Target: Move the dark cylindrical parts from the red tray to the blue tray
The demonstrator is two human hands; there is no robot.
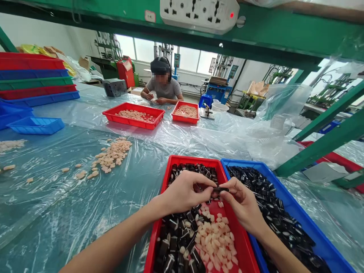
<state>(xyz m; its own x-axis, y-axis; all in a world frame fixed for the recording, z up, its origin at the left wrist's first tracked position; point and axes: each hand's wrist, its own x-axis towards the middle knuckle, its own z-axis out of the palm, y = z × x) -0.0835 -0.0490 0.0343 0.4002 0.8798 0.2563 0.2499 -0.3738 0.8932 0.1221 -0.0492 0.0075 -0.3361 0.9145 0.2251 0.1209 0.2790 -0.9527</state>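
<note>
My left hand (184,192) and my right hand (241,203) meet over a red tray (167,178), and both pinch one small black part (220,189) between their fingertips. The red tray holds many small black parts (178,242) and a heap of pale pinkish pieces (214,239). Beside it on the right stands a blue tray (301,216) full of the same black parts.
Clear plastic sheeting covers the table; loose pale pieces (112,154) lie on it to the left. A person (162,85) sits at the far side behind two red trays (133,115) of pale pieces. Stacked coloured trays (36,77) stand far left. Green frame struts (321,146) slant on the right.
</note>
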